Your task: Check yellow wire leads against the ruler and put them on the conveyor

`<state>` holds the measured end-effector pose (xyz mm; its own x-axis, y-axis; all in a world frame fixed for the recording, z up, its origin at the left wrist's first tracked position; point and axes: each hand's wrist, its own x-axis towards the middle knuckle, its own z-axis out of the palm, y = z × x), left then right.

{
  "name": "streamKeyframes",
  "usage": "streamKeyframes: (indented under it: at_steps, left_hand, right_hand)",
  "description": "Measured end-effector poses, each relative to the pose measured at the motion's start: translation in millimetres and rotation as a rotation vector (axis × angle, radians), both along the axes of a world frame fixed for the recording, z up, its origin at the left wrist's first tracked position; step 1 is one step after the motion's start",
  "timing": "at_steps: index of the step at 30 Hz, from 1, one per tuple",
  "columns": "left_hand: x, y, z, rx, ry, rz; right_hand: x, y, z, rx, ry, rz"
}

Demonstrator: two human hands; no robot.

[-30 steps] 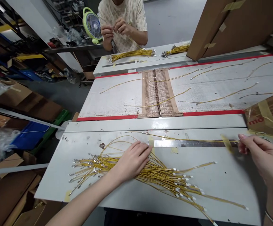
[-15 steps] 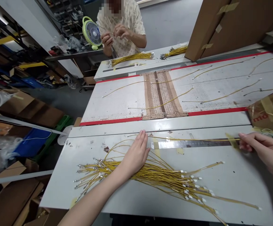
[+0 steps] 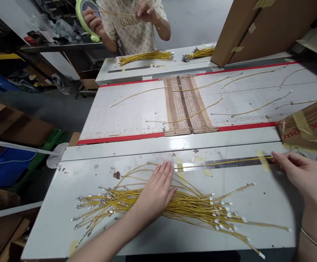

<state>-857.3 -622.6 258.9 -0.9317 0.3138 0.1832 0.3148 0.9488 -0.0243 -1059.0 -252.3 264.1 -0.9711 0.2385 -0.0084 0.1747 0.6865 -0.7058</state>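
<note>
Two bare hands over a grey metal bench (image 3: 270,203). Left hand (image 3: 155,191) lies flat and slack, fingers straight, gripping nothing, palm down on a loose bundle of yellow wires (image 3: 196,207) with metal and white end terminals, just on the near side of a flat steel ruler (image 3: 202,167) taped to the bench. Right hand (image 3: 300,174) sits at the ruler's right end, fingertips pinched on a single yellow wire (image 3: 229,162) laid straight along the ruler's far edge. Beyond the ruler: white mesh conveyor belt with red borders (image 3: 136,112), stray wires scattered on it. Right of the ruler: taped brown cardboard box (image 3: 308,125). Far beyond the ruler, a co-worker's hands (image 3: 92,20) stretch another wire.
</note>
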Motion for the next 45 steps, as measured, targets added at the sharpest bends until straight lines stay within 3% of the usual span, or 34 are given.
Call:
streamKeyframes:
  at_steps: [4, 8, 11, 29, 36, 39, 42, 45]
  left_hand:
    - [-3.2, -4.2, 1.4, -0.014, 0.051, -0.039]
    - [-7.1, -8.1, -0.2, -0.025, 0.121, -0.074]
    - [-9.3, -8.6, -2.0, 0.008, 0.146, -0.075]
    - [-7.2, -1.5, -1.5, -0.006, 0.108, -0.016]
    - [-7.8, -2.4, 0.1, -0.045, 0.114, -0.033]
    - [-8.3, -2.0, -0.2, -0.077, 0.125, -0.040]
    - [-8.1, -1.3, -1.2, -0.084, 0.131, -0.031]
    - [-7.5, -0.7, -2.2, -0.049, 0.112, -0.008]
  right_hand:
    - [-0.4, -6.3, 2.4, 0.269, 0.017, 0.095]
    - [-3.5, -8.7, -0.7, 0.423, 0.074, 0.234]
    - [-4.8, -6.0, -4.6, 0.494, 0.061, 0.245]
    - [-7.7, 9.2, -20.8, 0.548, 0.062, 0.242]
    - [6.0, -23.8, 0.5, 0.462, 0.339, 0.221]
    - [16.4, -60.5, 10.9, 0.291, 0.380, 0.408]
    - [29.9, -107.9, 17.0, 0.112, 0.315, 0.744]
    - [45.0, -154.4, 19.8, 0.049, 0.242, 1.053]
